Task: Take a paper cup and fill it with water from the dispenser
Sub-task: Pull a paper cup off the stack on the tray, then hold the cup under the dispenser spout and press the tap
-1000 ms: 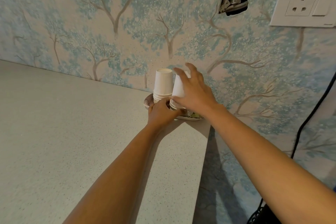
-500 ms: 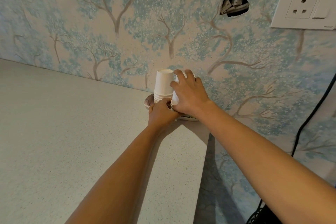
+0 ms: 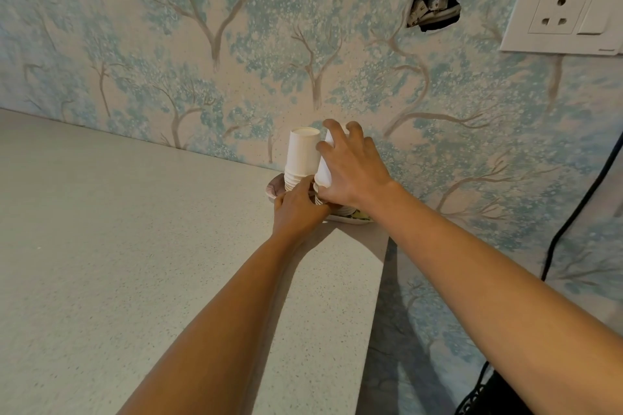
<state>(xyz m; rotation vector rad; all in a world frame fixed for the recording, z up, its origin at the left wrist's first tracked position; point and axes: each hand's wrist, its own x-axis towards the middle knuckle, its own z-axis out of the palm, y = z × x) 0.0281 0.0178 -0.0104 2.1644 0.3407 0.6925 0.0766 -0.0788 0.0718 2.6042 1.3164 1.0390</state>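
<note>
Tree-print wallpaper [image 3: 168, 44], speckled counter [image 3: 118, 246], wall socket [image 3: 563, 10]. Small tray [image 3: 274, 187] at the counter's far edge by the wall holds upside-down paper cup stacks [image 3: 301, 155]. Right hand [image 3: 354, 172] wraps the tilted top cup [image 3: 324, 173]; left hand [image 3: 298, 209] pinches the stack below.

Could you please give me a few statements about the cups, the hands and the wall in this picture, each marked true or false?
1. The right hand is wrapped around a tilted paper cup. True.
2. The left hand rests flat on the countertop, far from the cups. False: it is at the base of the stacks, on the tray.
3. A second stack of cups stands upright beside the gripped one. True.
4. A plug sits in the wall socket. False: the socket is empty.
5. The wallpaper has a ragged hole. True.
</note>
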